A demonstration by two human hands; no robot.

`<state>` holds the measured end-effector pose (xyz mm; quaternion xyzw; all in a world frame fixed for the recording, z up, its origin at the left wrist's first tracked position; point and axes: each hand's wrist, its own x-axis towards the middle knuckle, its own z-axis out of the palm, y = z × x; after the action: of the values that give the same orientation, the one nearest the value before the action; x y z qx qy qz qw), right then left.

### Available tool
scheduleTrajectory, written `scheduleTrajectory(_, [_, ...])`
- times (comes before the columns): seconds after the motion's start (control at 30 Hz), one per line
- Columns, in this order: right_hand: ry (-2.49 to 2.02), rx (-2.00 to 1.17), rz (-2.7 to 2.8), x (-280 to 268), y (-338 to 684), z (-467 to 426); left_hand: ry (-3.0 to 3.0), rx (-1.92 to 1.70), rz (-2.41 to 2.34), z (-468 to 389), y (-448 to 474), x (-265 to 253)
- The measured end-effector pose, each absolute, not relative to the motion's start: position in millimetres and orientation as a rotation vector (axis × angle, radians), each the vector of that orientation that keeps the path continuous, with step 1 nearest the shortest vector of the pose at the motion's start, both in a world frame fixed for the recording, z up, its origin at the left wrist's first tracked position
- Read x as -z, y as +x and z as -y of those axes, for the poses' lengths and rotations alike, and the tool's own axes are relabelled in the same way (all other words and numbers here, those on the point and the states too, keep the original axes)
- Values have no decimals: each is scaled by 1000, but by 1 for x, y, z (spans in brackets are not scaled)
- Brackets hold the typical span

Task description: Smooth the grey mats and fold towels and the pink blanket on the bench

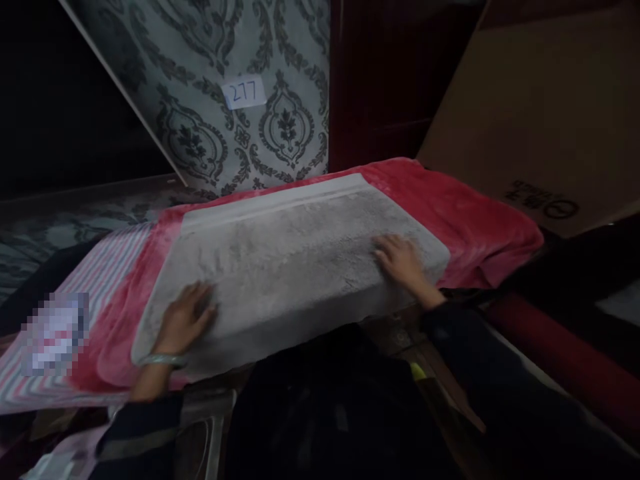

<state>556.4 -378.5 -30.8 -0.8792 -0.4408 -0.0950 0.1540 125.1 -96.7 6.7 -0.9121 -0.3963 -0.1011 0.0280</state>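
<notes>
A pale grey plush mat with a lighter band along its far edge lies spread out in front of me, its near edge hanging down. Resting on its left part is my left hand, fingers apart, with a pale green bangle on the wrist. My right hand lies flat on the mat's right part, its fingers stretched out. Beneath the mat is a red plush blanket, showing at both ends and along the back. Neither hand grips anything.
Striped cloth covers the left end of the surface. Patterned wallpaper with a paper label reading 277 stands behind. A large cardboard box leans at the right, and a dark screen-like panel is at the left.
</notes>
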Motion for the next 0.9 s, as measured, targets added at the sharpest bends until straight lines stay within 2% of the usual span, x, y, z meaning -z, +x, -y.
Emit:
scheduleTrajectory(0.13, [-2471,133,1499,22,527,312,-2873,149,1182,106,206,-2])
scheduleTrajectory(0.23, [-2510,80,1551,23,541,305,-2848,58,1180,113,231,6])
scheduleTrajectory(0.47, [-2857,178,1042,34,627,375,-2866,67,1088,102,219,20])
scheduleTrajectory(0.6, [-2912,197,828,42,653,404,-2869,85,1096,104,221,19])
scheduleTrajectory(0.8, [-2953,96,652,31,647,409,-2884,108,1096,108,223,17])
scheduleTrajectory(0.9, [-2856,210,785,21,617,386,-2880,102,1100,111,225,14])
